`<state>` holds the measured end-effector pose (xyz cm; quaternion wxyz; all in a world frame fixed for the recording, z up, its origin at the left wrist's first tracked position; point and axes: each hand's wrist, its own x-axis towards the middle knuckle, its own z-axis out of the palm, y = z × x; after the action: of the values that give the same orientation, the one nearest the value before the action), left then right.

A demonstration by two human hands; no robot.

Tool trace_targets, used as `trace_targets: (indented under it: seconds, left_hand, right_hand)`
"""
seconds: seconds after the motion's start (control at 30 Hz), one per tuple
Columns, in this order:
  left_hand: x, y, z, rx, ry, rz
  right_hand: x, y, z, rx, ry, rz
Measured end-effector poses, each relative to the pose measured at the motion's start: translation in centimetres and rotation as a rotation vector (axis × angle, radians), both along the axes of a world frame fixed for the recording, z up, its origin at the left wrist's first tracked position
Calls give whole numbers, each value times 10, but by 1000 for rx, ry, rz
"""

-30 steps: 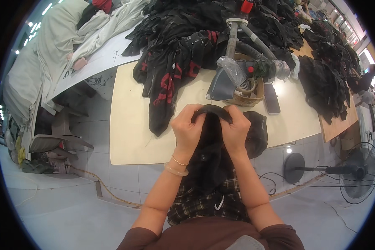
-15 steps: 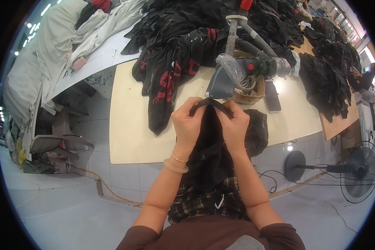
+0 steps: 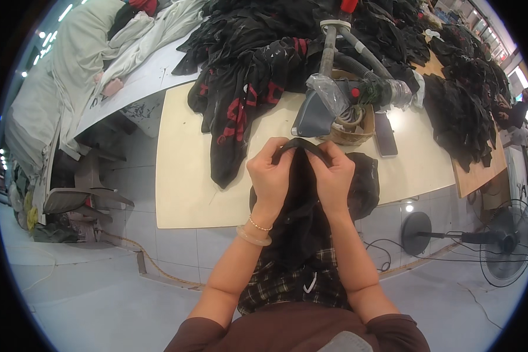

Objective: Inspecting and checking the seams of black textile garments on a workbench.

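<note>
A black garment (image 3: 302,193) hangs from my two hands at the near edge of the table, its lower part falling over my lap. My left hand (image 3: 270,176) pinches one side of its folded band or edge. On the opposite side my right hand (image 3: 334,179) grips the same edge, so the band arches between my fingers. Part of the black cloth also lies on the table to the right of my right hand. Just beyond my fingertips stands a dark grey device (image 3: 320,114) partly wrapped in clear plastic. The fingertips are partly hidden by the cloth.
Black garments with red print (image 3: 240,111) are heaped across the pale table (image 3: 182,176). A wicker basket (image 3: 355,138) and a phone (image 3: 385,136) sit right of the device. A standing fan (image 3: 501,243) is at right, a chair (image 3: 70,199) at left, and light grey fabric (image 3: 70,70) at far left.
Both hands have shifted very slightly to the right in the picture, still holding the black garment's edge. The view has moved a little too; nothing has been let go.
</note>
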<state>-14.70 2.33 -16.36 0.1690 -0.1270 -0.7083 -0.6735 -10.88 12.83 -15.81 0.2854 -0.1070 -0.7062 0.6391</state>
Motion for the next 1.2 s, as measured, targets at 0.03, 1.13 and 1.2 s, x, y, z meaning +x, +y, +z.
trace_targets:
  seconds: [0.03, 1.13, 1.2]
  left_hand:
    - [-1, 0, 0, 2, -23, 0]
    - [1, -6, 17, -93, -110, -47]
    - [6, -20, 28, -167, -188, -94]
  right_hand:
    - [0, 0, 0, -2, 11, -3]
    - [5, -4, 5, 43, 28, -20]
    - [13, 5, 10, -17, -17, 29]
